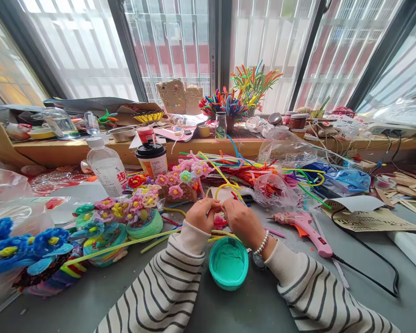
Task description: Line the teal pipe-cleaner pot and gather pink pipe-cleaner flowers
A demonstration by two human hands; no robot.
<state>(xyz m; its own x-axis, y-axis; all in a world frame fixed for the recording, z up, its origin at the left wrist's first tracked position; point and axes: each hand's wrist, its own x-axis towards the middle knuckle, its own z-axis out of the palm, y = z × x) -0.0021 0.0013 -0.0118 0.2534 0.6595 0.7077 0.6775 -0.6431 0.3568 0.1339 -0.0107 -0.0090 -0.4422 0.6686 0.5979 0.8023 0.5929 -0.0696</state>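
Observation:
My left hand (201, 215) and my right hand (242, 223) meet fingertip to fingertip above the desk, both closed in a pinch. What they pinch is too small and hidden to make out. Just behind the fingertips curves a yellow pipe cleaner (223, 174); whether it reaches into my fingers I cannot tell. Beneath my hands shows part of a pink pipe-cleaner flower (220, 222). Close in front of them stands a teal bowl-shaped container (229, 283), open side up. A pink glue gun (308, 229) lies to the right of my right hand.
Pipe-cleaner flower pots (147, 226) and blue flowers (52, 243) crowd the left. A water bottle (106, 169) and a lidded cup (153, 162) stand behind them. Loose pipe cleaners (242, 171) pile up at the back. The glue gun's black cord (364, 276) loops across the right.

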